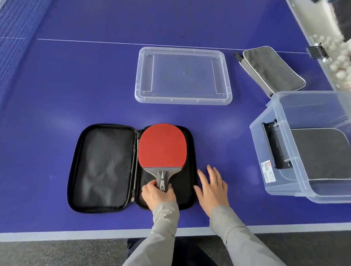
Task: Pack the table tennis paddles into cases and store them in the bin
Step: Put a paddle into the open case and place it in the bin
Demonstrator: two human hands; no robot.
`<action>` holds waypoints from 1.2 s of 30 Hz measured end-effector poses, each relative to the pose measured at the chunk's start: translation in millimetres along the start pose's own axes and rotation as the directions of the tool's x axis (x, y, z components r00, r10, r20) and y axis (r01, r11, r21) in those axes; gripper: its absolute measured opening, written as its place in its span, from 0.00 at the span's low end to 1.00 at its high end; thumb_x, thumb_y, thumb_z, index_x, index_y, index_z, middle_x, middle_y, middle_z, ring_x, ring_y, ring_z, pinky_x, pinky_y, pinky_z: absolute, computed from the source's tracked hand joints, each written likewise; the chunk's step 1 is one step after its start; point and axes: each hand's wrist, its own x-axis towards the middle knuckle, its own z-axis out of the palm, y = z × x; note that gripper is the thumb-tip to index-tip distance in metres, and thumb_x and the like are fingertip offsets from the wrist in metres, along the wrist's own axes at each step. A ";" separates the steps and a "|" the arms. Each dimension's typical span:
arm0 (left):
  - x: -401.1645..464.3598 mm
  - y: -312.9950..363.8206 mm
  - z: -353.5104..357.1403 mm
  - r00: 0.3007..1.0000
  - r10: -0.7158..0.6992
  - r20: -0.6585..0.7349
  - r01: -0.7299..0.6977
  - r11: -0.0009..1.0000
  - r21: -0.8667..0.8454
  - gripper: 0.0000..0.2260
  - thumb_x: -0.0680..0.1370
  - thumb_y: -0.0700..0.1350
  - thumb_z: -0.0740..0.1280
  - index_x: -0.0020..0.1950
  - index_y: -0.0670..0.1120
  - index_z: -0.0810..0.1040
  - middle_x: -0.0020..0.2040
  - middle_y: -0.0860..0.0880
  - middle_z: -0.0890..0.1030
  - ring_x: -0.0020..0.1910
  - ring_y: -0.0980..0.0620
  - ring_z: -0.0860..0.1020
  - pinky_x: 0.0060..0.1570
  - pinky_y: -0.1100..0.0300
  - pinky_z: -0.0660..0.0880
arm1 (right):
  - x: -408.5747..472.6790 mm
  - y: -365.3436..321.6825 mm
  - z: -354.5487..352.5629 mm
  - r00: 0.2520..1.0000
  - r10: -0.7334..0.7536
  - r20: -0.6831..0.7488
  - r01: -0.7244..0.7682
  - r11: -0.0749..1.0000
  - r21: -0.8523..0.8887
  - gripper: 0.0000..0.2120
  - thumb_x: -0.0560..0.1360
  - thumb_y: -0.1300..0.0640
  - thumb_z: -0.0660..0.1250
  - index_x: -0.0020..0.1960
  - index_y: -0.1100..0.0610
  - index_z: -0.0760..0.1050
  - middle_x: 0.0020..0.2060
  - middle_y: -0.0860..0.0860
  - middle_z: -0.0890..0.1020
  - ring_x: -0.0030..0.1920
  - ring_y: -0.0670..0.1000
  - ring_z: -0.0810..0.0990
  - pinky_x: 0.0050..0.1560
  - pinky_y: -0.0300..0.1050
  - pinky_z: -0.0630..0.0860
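A red-faced paddle (pixel 162 146) lies in the right half of a black case (pixel 103 168) spread flat on the blue table. My left hand (pixel 158 195) grips the paddle's handle at the near end. Flat on the table beside the case's right edge, my right hand (pixel 212 188) rests with its fingers straight. At the right stands a clear plastic bin (pixel 276 168) with a closed black case (pixel 324 154) lying inside it. Another closed black case (pixel 272 70) lies on the table behind the bin.
The bin's clear lid (pixel 182 75) lies on the table beyond the open case. The net (pixel 4 45) runs along the far left. A trough of white balls (pixel 346 65) sits past the table's right edge. The table's near edge (pixel 94 234) runs just below the case.
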 end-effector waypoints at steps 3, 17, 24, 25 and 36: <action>-1.1 1.6 -5.4 0.999 0.031 0.044 -0.034 0.997 0.063 0.24 0.68 0.48 0.76 0.58 0.39 0.74 0.57 0.44 0.72 0.60 0.45 0.69 0.62 0.53 0.67 | -0.1 2.0 -2.4 1.000 -0.007 0.015 0.007 1.000 -0.011 0.25 0.80 0.46 0.53 0.76 0.49 0.54 0.77 0.52 0.51 0.77 0.54 0.47 0.71 0.53 0.56; 100.4 -60.0 -166.0 0.961 -0.023 -0.276 0.107 0.949 0.295 0.30 0.73 0.55 0.69 0.69 0.40 0.67 0.70 0.41 0.63 0.67 0.38 0.61 0.67 0.42 0.56 | -9.4 27.3 -4.5 0.998 -0.001 0.062 0.007 0.995 -0.096 0.30 0.79 0.46 0.56 0.77 0.49 0.49 0.77 0.51 0.46 0.77 0.52 0.45 0.72 0.54 0.55; 79.1 -51.0 -196.1 0.997 0.048 -0.053 -0.054 0.992 -0.114 0.18 0.77 0.37 0.64 0.66 0.46 0.66 0.63 0.45 0.71 0.57 0.45 0.72 0.51 0.60 0.75 | -9.3 26.3 -6.6 0.996 0.018 0.087 -0.008 0.993 -0.115 0.29 0.80 0.46 0.54 0.77 0.47 0.45 0.77 0.50 0.44 0.77 0.51 0.42 0.73 0.52 0.53; 66.2 -40.0 -202.2 0.998 0.068 -0.013 -0.069 0.959 -0.273 0.18 0.77 0.33 0.62 0.63 0.49 0.66 0.60 0.46 0.73 0.50 0.48 0.75 0.39 0.67 0.76 | -8.8 25.2 -7.9 0.996 0.022 0.088 -0.014 0.995 -0.094 0.29 0.80 0.46 0.54 0.77 0.47 0.46 0.77 0.50 0.45 0.77 0.51 0.43 0.73 0.52 0.53; -36.0 5.7 -108.5 0.534 0.761 0.368 -0.816 0.578 -0.013 0.28 0.65 0.39 0.65 0.62 0.58 0.69 0.66 0.61 0.74 0.57 0.62 0.73 0.48 0.69 0.75 | 8.7 -52.2 -80.7 0.987 0.098 -0.130 0.064 0.503 0.862 0.17 0.79 0.46 0.57 0.64 0.50 0.73 0.62 0.45 0.73 0.66 0.43 0.68 0.70 0.45 0.64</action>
